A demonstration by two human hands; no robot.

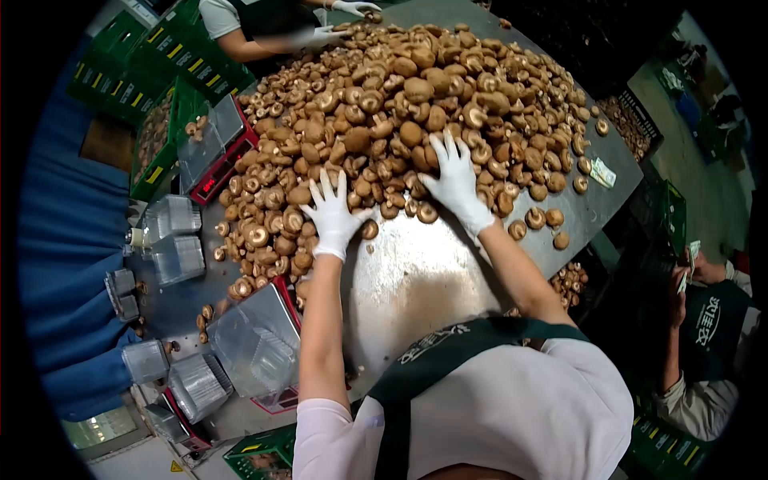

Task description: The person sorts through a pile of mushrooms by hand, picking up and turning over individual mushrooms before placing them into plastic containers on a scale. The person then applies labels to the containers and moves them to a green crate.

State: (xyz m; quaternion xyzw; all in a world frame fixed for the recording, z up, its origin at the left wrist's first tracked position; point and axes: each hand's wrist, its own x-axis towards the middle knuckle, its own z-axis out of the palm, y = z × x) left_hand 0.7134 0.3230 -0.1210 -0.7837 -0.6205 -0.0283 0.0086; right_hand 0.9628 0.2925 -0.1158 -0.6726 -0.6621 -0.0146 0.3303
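A large heap of brown shiitake mushrooms [352, 104] covers much of the metal table [408, 280]. My left hand [334, 216], in a white glove, lies with fingers spread against the near edge of the heap. To its right, my right hand [456, 176], gloved the same way, reaches a little further in with its fingers apart over the mushrooms. Neither hand is closed round a mushroom. A few single mushrooms lie between the two hands at the heap's front edge.
Left of the heap stand a scale [212, 152] with a red display and several clear plastic boxes [178, 260]. Green crates [156, 144] stand beyond. Across the table a co-worker's gloved hand [328, 36] touches the heap. Another person [708, 320] is at the right.
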